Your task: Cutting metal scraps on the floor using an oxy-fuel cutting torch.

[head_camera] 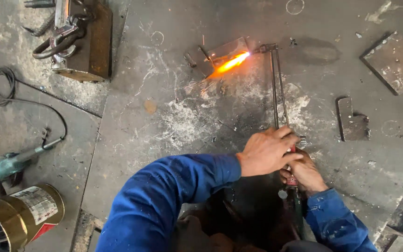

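Both hands closed on the cutting torch [280, 88] at its near end: left hand [267, 151] wrapped over the top by the valves, right hand [304, 173] gripping the handle below. Torch tubes run away to the far tip, where an orange flame [232, 62] hits a small steel plate [220, 55] on the floor. Angle grinder [10, 163] lies well apart, far left.

Before us on the steel floor plate [131, 140] we hold a cutting torch [278, 88], our left hand [267, 151] lying over our right hand [306, 173] on its handle. Its flame [233, 62] meets a small metal piece [220, 53] ahead of us. To our left lie an angle grinder [10, 164] and a tin can [22, 214]; to our right, two metal offcuts [395, 60].
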